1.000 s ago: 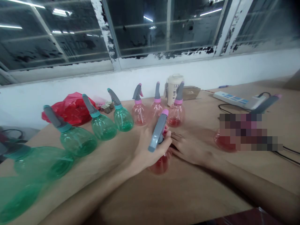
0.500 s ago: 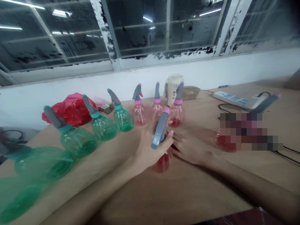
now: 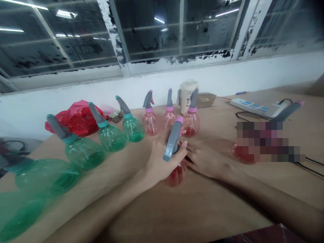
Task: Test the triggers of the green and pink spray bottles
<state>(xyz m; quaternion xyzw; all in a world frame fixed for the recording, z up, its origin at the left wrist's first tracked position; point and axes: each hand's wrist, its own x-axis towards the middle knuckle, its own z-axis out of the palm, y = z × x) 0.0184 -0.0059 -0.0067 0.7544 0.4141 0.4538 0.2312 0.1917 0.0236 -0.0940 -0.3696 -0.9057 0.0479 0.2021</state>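
Starting at the left of the counter (image 3: pixel 177 209): five green spray bottles (image 3: pixel 84 152) in a curving line, with grey heads, teal collars and green liquid inside, the nearest cut off at the lower left corner. Behind the line, a crumpled red plastic bag (image 3: pixel 78 119), then small greyish blocks (image 3: pixel 115 116), too blurred to identify. Next, near the wall, three pink spray bottles (image 3: pixel 150 124), the third partly in front of a lidded cream cup (image 3: pixel 185 101). On the cup, dark print beginning "IA", next letter unclear, smaller marks beneath unreadable. Nearer, at mid-counter, the held bottle (image 3: pixel 173 143), pink-collared, with red liquid in the base, clasped firmly in the grip of the left hand (image 3: pixel 158 162). On its right side, the right hand (image 3: pixel 205 160), low over the counter, fingers at or just beside the bottle; cannot tell whether closed on it. Farther right, a brown packet (image 3: pixel 206 100), a blue pen (image 3: pixel 241 93), another red-filled bottle (image 3: pixel 241 153) partly masked by a pixelated patch, and a white power strip (image 3: pixel 253 107) with blue markings, too small to read.
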